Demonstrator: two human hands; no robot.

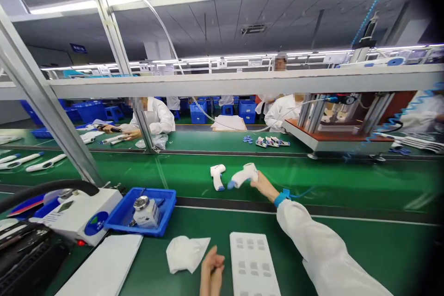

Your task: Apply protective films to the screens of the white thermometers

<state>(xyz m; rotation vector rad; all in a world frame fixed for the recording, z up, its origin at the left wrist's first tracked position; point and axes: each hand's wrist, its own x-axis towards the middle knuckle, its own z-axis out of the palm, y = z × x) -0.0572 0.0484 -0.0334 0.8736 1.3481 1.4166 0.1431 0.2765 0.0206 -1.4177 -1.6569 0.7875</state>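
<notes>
My right hand [265,187], with a blue wrist strap above it, grips a white infrared thermometer [245,174] with a blue end, over the green conveyor belt. Just left of it, a second white infrared thermometer [217,177] lies on the belt. My left hand [212,261] is low at the near bench, its fingers curled in; whether anything is inside them is hidden. Beside that hand on the left lies a crumpled white cloth or tissue [186,253]. To its right is a white sheet [252,259] with rows of small grey stickers.
A blue tray [167,216] holds a metal-capped bottle [146,212]. Left of it stands a white box device [90,215] with a black hose. Slanted metal posts [52,97] rise at left. A press fixture [342,125] stands across the belt, where co-workers sit.
</notes>
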